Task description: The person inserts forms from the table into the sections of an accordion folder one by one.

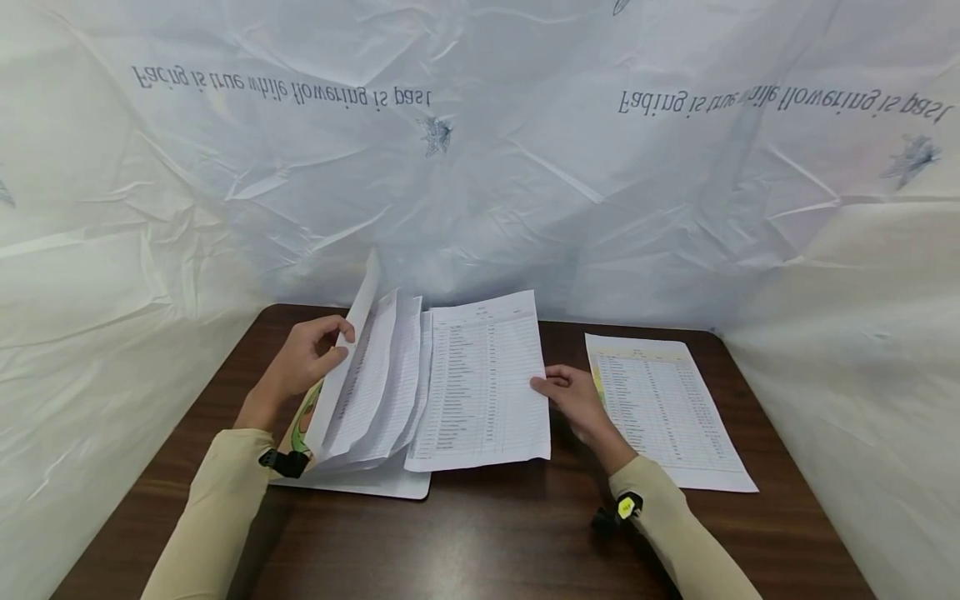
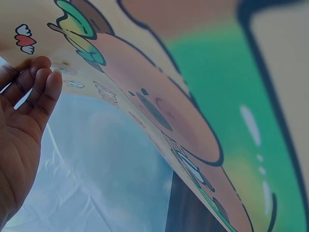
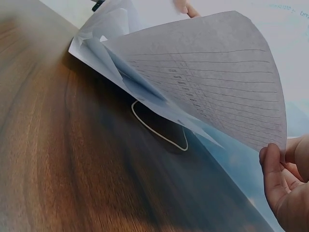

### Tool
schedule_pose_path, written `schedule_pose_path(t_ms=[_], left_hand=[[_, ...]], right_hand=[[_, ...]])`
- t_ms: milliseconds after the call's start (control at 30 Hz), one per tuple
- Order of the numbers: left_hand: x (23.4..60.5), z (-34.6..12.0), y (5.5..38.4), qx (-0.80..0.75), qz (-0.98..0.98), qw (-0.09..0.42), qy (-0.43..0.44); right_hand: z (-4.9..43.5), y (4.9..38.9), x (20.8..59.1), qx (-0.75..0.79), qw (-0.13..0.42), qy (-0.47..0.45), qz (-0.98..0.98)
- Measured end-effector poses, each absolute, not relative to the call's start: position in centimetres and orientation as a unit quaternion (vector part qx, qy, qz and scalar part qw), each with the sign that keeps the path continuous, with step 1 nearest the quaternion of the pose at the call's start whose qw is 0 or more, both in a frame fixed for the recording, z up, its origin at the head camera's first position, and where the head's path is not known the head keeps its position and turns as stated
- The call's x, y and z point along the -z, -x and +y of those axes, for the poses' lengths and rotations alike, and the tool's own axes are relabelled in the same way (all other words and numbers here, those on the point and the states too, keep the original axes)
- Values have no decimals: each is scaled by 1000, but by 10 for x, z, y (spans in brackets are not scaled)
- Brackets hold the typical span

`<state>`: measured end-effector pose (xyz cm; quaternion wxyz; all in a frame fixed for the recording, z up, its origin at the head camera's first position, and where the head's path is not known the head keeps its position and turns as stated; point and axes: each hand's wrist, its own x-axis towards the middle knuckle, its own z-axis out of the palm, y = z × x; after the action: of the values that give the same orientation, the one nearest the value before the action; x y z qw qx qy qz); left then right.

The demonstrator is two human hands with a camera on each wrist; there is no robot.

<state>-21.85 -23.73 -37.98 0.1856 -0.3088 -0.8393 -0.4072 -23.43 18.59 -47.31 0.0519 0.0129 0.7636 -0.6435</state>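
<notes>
My left hand pinches the raised front cover of a folder, holding it tilted up on the left. The cover's outside carries a cartoon print in green, pink and cream, seen large in the left wrist view. Inside stand several printed sheets, fanned and curving. With thumb and fingers, my right hand pinches the right edge of a printed sheet covered in table rows. That sheet is lifted and bowed in the right wrist view, where the right hand grips its corner.
Another printed sheet, with a yellow band along its top and left edge, lies flat at the right, partly behind the right forearm. Everything rests on a dark brown wooden table. White printed sheeting hangs around the table's back and sides.
</notes>
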Motion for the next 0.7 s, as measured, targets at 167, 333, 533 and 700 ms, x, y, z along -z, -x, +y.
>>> schedule_pose_path(t_ms=[167,333,533,700], left_hand=[[380,-237,218,408,-840,187,304],[381,-237,218,405,-842,192,300],[381,-237,218,406,-841,194,301],[380,-237,219,405,-842,195,298]], right_hand=[[179,234,473,642,51,-3,765],[172,233,474,654,64,6,754],[161,232,476,660,69,1,748],[151,230,478,667,72,-8,742]])
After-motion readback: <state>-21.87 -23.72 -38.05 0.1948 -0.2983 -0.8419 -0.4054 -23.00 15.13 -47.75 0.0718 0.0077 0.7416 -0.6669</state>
